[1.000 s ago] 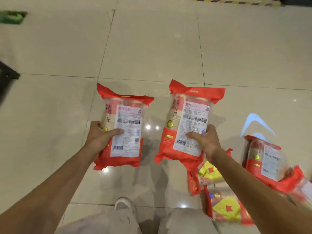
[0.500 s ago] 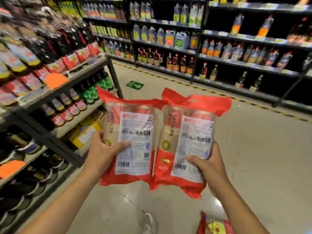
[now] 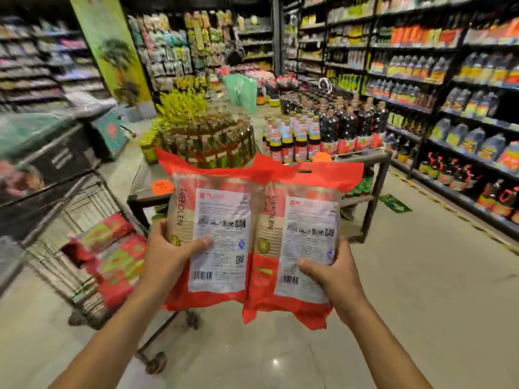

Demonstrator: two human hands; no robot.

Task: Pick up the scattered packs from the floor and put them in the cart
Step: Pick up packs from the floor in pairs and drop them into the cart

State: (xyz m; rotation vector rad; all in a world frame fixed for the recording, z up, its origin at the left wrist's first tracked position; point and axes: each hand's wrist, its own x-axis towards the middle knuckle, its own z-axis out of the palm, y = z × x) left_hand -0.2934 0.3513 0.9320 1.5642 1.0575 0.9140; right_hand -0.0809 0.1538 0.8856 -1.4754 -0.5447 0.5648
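Near the middle, the left hand (image 3: 170,256) grips one red pack (image 3: 222,220) and the right hand (image 3: 335,276) a second pack (image 3: 306,226), thumbs curled over the labels, both packs upright and touching, well above the floor (image 3: 427,293). Left of them stands the wire cart (image 3: 81,206) with other packs (image 3: 112,259) already inside, so this looks like the carry; next, both packs should swing left over the cart's rim and be lowered onto that pile.

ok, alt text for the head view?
The left hand and right hand each grip a red white-labelled pack, left pack beside right pack, upright in a shop aisle. A wire cart holding colourful packs stands at left; bottle shelves line the right.
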